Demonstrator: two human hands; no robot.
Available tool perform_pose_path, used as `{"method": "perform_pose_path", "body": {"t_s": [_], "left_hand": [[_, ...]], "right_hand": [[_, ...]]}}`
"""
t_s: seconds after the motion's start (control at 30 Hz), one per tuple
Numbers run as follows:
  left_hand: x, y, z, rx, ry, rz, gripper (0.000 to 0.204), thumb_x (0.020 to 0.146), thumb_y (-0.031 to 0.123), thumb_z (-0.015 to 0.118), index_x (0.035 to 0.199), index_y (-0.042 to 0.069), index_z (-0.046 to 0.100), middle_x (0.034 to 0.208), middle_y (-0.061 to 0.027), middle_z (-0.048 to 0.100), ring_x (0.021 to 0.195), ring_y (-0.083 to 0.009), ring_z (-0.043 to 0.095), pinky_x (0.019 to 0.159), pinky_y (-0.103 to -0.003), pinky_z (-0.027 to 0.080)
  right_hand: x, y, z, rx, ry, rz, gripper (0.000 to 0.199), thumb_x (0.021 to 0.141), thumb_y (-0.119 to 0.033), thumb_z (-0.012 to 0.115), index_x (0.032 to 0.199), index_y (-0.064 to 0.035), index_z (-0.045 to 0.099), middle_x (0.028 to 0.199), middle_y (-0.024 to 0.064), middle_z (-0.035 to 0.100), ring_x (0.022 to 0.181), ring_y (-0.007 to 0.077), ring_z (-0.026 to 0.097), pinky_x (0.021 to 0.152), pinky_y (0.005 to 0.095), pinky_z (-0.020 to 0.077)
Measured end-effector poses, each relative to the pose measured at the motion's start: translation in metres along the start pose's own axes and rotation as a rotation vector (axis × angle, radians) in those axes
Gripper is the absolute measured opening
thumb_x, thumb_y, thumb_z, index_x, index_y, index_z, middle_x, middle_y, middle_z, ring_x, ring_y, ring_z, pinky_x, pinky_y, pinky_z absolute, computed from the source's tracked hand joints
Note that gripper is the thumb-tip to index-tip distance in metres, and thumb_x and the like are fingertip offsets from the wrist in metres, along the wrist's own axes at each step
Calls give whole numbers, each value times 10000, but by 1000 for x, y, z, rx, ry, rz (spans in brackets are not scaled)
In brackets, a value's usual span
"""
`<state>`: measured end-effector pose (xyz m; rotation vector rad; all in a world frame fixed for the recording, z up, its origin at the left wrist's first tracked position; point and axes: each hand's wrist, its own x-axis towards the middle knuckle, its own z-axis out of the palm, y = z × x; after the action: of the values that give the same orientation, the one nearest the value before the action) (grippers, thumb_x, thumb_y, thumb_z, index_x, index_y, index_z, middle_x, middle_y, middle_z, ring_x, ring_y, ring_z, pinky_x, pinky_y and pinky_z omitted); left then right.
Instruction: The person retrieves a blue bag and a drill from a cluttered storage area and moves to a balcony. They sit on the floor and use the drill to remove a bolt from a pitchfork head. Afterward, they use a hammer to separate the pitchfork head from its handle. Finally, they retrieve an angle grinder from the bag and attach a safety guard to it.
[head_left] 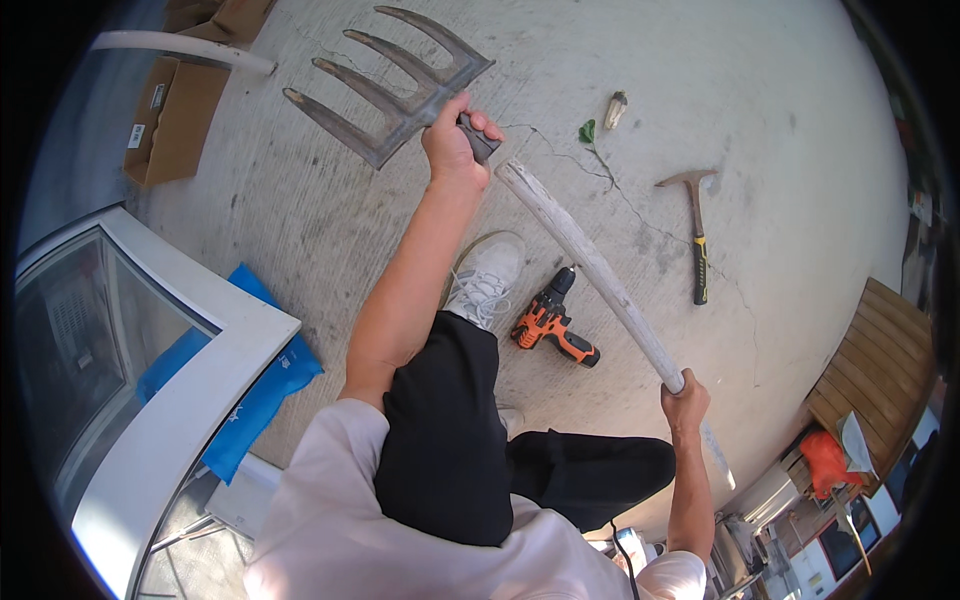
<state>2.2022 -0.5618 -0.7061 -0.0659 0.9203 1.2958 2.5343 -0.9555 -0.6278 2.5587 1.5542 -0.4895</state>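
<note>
Black-trousered knee (440, 430) rises closest, over a white sneaker (487, 275) and an orange drill (553, 325) on the concrete floor (780, 110). Beyond lie a hammer (697, 235) and a labelled brown carton (175, 115). Left hand (455, 140) grips the fork head's (385, 85) socket; right hand (683, 400) clenches the pale wooden handle (590, 265), its tip just beside the socket.

A single fisheye view from a camera worn on the person's head, looking steeply down over their own chest, knee (440, 440) and shoe (487, 278) to the concrete floor (780, 110). Both forearms rise from the lower edge, close to the lens. The floor lies farther off. Straight edges bend near the dark round rim. No second view overlaps it.
</note>
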Motion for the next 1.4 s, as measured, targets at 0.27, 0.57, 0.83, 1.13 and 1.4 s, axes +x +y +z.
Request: {"method": "perform_pose_path", "body": {"t_s": [0.27, 0.57, 0.83, 1.13, 1.4], "left_hand": [[33, 24, -43, -46, 30, 18, 225, 888, 194, 613, 769, 129, 433, 583, -17, 457, 514, -182, 465, 552, -373, 433], [44, -28, -84, 64, 69, -146, 241, 871, 183, 657, 750, 117, 459, 572, -34, 470, 504, -182, 455, 525, -352, 411], [44, -20, -129, 570, 221, -23, 256, 821, 204, 752, 742, 49, 564, 661, -122, 629, 608, -241, 659, 540, -356, 536], [33, 3, -142, 973, 352, -128, 471, 811, 434, 738, 878, -25, 655, 794, -156, 695, 722, -263, 699, 669, -376, 581], [-3, 36, -85, 1860, -15, -87, 537, 797, 539, 679, 744, 6, 706, 595, -91, 658, 579, -227, 667, 600, -369, 519]], "right_hand": [[-1, 15, 8, 35, -164, 21, 167, 658, -143, 674, 691, -37, 549, 646, 230, 612, 646, 439, 615, 600, 484, 500], [31, 5, 59, 137, -320, 147, 192, 677, -178, 654, 753, -13, 593, 742, 253, 643, 749, 453, 627, 687, 485, 510], [57, -26, 121, 376, -553, 238, 264, 690, -192, 655, 845, 21, 637, 788, 267, 656, 779, 413, 656, 722, 446, 508], [74, -47, 157, 323, -249, 272, 300, 732, -203, 644, 934, 13, 591, 849, 283, 663, 866, 467, 645, 758, 490, 506], [62, -35, 176, 276, -172, 188, 394, 776, -199, 689, 1086, -44, 503, 1010, 213, 604, 968, 408, 593, 795, 490, 490]]}}
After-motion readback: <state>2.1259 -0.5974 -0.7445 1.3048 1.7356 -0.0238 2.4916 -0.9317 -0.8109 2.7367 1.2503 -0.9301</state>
